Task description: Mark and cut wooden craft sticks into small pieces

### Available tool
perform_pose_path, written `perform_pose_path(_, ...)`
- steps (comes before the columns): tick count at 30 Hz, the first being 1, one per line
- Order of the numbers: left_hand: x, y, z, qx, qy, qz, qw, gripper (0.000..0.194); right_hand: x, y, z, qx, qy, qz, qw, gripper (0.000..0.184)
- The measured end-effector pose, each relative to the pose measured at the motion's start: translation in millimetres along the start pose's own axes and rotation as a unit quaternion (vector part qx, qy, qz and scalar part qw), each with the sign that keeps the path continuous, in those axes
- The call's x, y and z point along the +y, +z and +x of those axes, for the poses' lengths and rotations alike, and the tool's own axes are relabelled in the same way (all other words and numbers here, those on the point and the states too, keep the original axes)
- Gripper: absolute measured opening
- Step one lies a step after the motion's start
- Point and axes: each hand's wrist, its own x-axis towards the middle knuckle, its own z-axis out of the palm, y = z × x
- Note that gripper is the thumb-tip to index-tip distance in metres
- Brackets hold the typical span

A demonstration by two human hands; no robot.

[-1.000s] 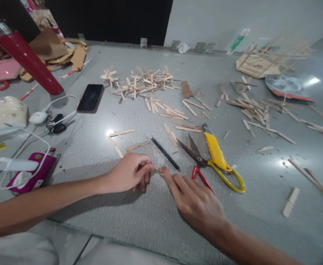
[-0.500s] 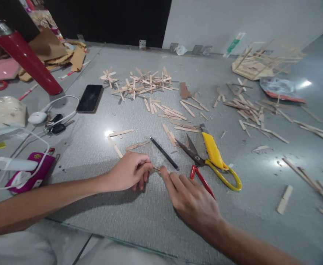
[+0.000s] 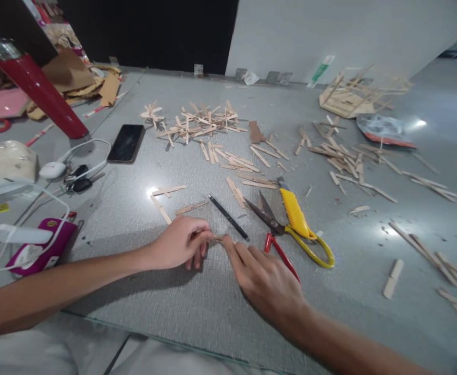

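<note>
Between my two hands, low over the front of the table, is a thin wooden stick, mostly hidden by the fingers. My left hand is closed, pinching its left end between thumb and fingers. My right hand is closed on the other end, back of the hand upward. Just beyond the fingers lies a black pen. Close to my right hand are a red-handled tool, partly covered by it, yellow-handled scissors with blades apart, and a yellow cutter.
Craft sticks lie in a loose pile at the back, with more sticks at the right. A stick frame stands at the back right. On the left are a phone, a red bottle, keys and a purple power bank.
The view has shifted slightly, so things on the table appear a little further left. Both hands keep nearly the same pose around the stick.
</note>
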Motion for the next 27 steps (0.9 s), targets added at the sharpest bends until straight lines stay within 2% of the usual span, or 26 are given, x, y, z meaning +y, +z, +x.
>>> perform_pose_path(3, -1.0, 0.5, -0.6, 0.006, 0.002, 0.006, 1.000, 0.040, 0.5, 1.7, 0.0, -0.003, 0.009, 0.010, 1.000, 0.041)
perform_pose_path(9, 0.6, 1.7, -0.5, 0.018, -0.012, 0.010, 1.000, 0.036, 1.6, 1.1, -4.2, 0.034, 0.007, 0.009, 0.999, 0.040)
perform_pose_path(27, 1.1, 0.7, -1.5, 0.012, 0.005, 0.023, 1.000, 0.035, -0.1, 2.9, -2.6, 0.034, 0.007, 0.022, 0.999, 0.041)
